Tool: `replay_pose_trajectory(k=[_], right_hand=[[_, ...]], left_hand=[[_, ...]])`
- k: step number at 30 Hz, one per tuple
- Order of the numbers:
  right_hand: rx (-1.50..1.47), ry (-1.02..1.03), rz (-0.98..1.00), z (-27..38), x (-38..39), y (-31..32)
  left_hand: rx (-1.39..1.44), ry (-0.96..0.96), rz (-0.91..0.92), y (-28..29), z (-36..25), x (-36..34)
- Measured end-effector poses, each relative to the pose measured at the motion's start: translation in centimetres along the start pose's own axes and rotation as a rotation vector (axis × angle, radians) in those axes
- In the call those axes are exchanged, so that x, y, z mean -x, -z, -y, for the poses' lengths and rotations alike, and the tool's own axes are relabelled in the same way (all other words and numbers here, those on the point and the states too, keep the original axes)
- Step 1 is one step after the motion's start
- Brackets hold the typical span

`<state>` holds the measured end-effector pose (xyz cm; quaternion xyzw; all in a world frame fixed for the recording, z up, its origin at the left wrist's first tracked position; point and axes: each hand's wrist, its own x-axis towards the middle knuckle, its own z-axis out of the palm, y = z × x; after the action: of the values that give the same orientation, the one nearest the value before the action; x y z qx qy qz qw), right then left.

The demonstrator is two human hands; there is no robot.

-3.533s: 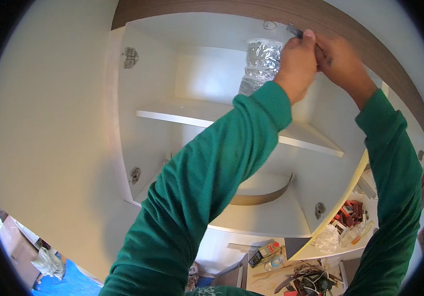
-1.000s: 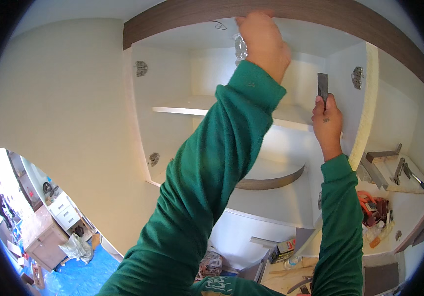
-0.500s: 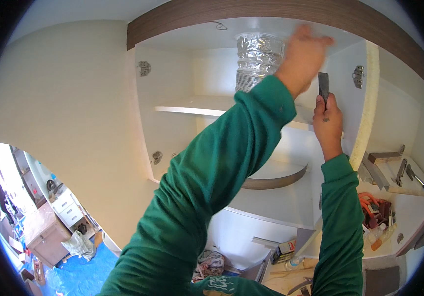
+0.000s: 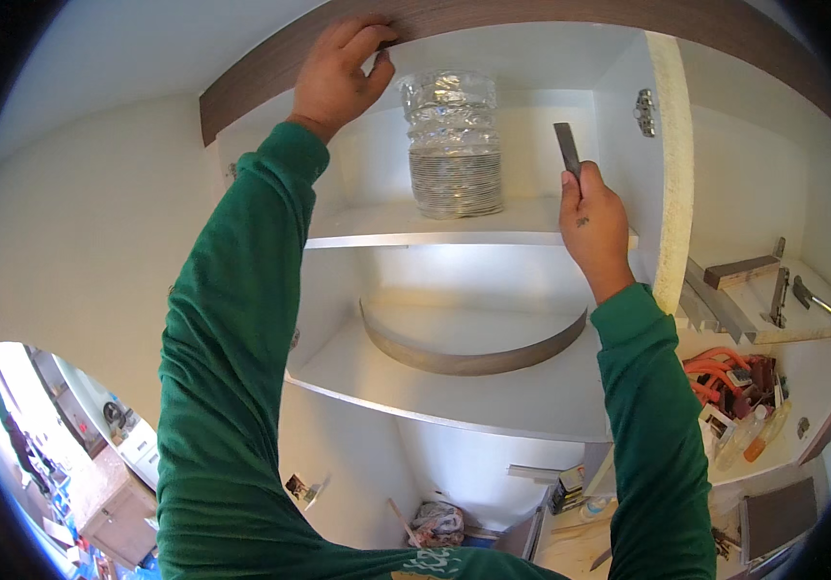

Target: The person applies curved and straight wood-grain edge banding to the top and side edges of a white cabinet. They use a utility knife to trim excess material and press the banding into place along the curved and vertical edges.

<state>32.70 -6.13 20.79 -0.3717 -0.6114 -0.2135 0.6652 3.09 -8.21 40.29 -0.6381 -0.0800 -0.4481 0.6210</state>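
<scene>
- In the head view, grips a flat grey tool [image 4: 567, 147] in the right hand [image 4: 597, 227], with thumb and fingers clamped around its lower end.
- Shows a bare, straight-ended length of it above thumb and index finger, leaning a little to the left; hides the rest inside the closed palm.
- Holds it up in front of the white cabinet, across the upper compartment, near the right side panel [image 4: 669, 193] and well apart from the left hand [image 4: 346, 72].
- Reaches high with the left hand to the brown wooden strip [image 4: 261, 87] along the cabinet's top, with bent fingertips overlapping its lower edge.
- Parts thumb from index finger by a small gap there; impossible to tell whether pinching the wood or only resting against it.
- Faces, between both hands and farther back, a ribbed silver foil duct [image 4: 454, 145] upright on the upper shelf [image 4: 357, 240].
- Has, lower down, a curved brown strip [image 4: 473, 364] lying on edge along the bottom board.
- Has, off to the right, a hammer [image 4: 821, 304] on a neighbouring shelf, with an orange hose [image 4: 715, 365] among clutter beneath.
</scene>
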Motion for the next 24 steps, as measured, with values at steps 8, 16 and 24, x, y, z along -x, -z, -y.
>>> replay_pose_trajectory(k=[8, 16, 24], right_hand=[[0.017, 0.052, -0.017, 0.0, 0.2, 0.2], [0.039, 0.097, -0.032, -0.1, 0.3, 0.1], [0.046, 0.092, -0.011, 0.0, 0.3, 0.2]], left_hand=[[0.058, -0.03, -0.115, -1.9, -3.5, -3.1], [0.166, -0.074, -0.152, -3.5, -7.2, -7.3], [0.241, -0.09, -0.214, -5.0, -9.8, -9.9]])
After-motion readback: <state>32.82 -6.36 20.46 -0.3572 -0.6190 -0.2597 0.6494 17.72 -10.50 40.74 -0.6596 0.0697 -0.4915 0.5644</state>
